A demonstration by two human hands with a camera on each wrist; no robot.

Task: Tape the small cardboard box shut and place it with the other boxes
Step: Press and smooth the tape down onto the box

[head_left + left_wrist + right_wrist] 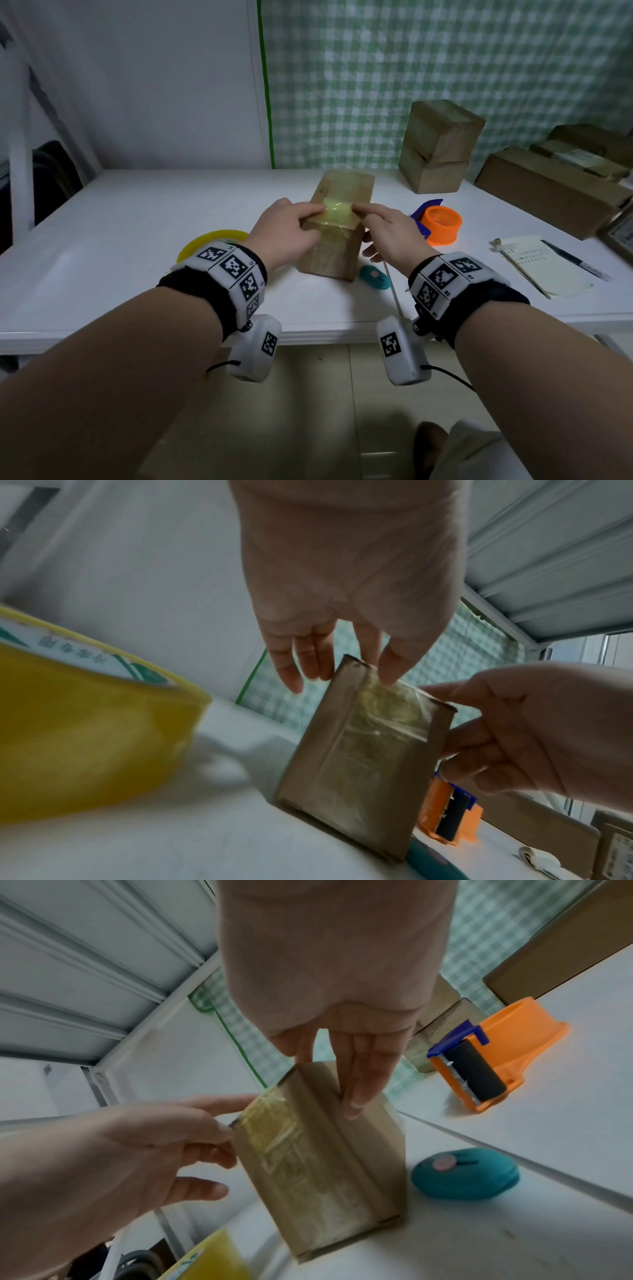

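Note:
The small cardboard box (337, 236) (359, 764) (325, 1164) stands upright mid-table. A strip of yellowish clear tape (337, 210) (387, 710) (274, 1123) runs over its top and down the near face. My left hand (291, 226) (342, 588) (137, 1137) presses the tape's left end on the box top, its other fingers against the left side. My right hand (387, 229) (531, 723) (342, 988) presses the tape's right end, with straight fingers lying along the right side. The other boxes (438, 147) stand stacked at the back right.
On the white table (137, 222), an orange tape dispenser (442, 224) (496, 1053) sits right of the box, a teal cutter (375, 277) (466, 1172) near its base, and a yellow tape roll (212, 240) (85, 723) to the left. Flat cardboard boxes (548, 192), a notepad (544, 267) and a pen (575, 260) lie at the right.

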